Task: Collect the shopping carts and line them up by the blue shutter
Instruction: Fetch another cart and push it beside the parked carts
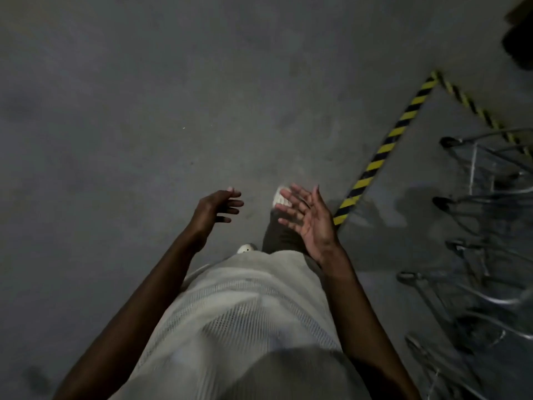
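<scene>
Now both hands empty: left hand (pixel 215 207) fingers loose; right hand (pixel 307 219) spread; shopping carts (pixel 484 226) nested at right, w/ striped floor tape (pixel 383 148) beside.

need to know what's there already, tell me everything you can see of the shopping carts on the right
The shopping carts are silvery wire-and-tube metal, motion-blurred, several packed close in a row along the right edge of view, partly cut off. Dark caps show on tube ends pointing left. They stand on the grey floor, right of the yellow-and-black striped line. Whether they hold anything cannot be told. The left hand and right hand are both apart from them.
</scene>
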